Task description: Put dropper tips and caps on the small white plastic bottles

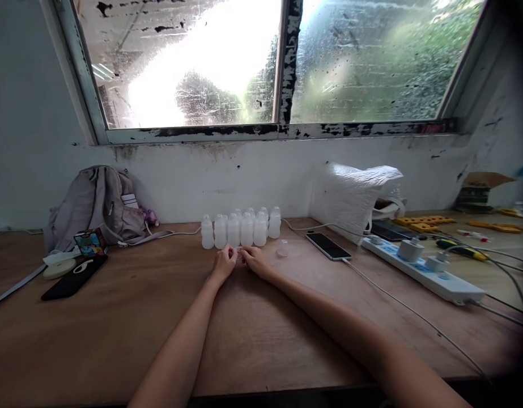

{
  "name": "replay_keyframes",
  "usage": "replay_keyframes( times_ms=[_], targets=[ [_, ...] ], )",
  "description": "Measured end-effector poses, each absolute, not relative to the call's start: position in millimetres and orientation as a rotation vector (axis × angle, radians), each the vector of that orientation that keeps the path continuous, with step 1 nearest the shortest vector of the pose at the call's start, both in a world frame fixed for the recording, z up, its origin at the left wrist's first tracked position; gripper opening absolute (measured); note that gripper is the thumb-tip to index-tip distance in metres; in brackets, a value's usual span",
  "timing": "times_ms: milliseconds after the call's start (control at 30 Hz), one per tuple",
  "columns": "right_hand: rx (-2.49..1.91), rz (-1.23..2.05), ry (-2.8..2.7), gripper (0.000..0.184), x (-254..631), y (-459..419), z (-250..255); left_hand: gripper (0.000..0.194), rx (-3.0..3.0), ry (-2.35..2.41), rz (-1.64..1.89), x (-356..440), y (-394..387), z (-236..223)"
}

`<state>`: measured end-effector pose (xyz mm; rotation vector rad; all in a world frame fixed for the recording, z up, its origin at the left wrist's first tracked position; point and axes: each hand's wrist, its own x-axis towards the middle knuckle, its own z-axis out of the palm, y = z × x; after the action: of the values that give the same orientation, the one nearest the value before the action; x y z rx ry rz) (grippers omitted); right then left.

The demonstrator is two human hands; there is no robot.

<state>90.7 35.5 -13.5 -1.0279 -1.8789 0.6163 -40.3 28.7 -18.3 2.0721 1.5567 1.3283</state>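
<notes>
Surface point(117, 334) of brown board, one, spans the lower frame. One grey backpack point(97, 198) sits at the left, one silvery-white padded bag point(350, 195) right of centre, and one white power strip point(460, 283) at the right, with at least two plugs in it.

At the centre, translucent bottles point(260, 229) stand upright in a close cluster: six show along the front, with more partly hidden behind, so the full total cannot be told. They look like thin, smooth plastic, probably light, a little springy and easily tipped; the narrowed waist seems the best place to hold one. One phone point(328, 246) lies right of centre, and one black slab point(74, 279) at the left.

Two hands meet just in front of the bottles: the left hand point(224, 262) and right hand point(255, 262) both grasp, with fingertips drawn together, one small clear piece point(239, 253). One clear cup-like cap point(282, 249) rests near the right hand. The piece, mostly covered by fingers, is likely featherlight, stiff but thin-walled, and slick; a gentle pinch at its rim should suit, since squeezing hard could bend or crack it.
</notes>
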Motion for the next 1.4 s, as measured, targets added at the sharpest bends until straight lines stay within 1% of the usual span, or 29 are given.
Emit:
replay_keyframes(
  times_ms=[267,567,700,867,1167,1267,1400],
  targets=[
    [-1.028,0.494,-1.908,0.024,90,37,-15,0.014,2.004,1.563,1.33,-42,27,-15],
    [-1.042,0.51,-1.897,0.024,91,37,-16,0.015,2.015,1.533,1.345,-43,26,-16],
    [-1.048,0.46,-1.879,0.022,91,37,-16,0.016,2.041,1.508,1.347,-43,25,-15],
    [-1.016,0.418,-1.869,0.018,91,36,-17,0.011,2.068,1.52,1.341,-43,27,-15],
    [-1.0,0.367,-1.909,0.019,91,35,-16,0.006,2.091,1.587,1.3,-41,23,-13],
    [-1.007,0.33,-1.9,0.015,90,38,-21,0.007,2.112,1.594,1.279,-40,20,-12],
    [-0.982,0.384,-1.876,0.016,89,41,-24,0.009,2.08,1.644,1.291,-39,20,-13]
  ],
)
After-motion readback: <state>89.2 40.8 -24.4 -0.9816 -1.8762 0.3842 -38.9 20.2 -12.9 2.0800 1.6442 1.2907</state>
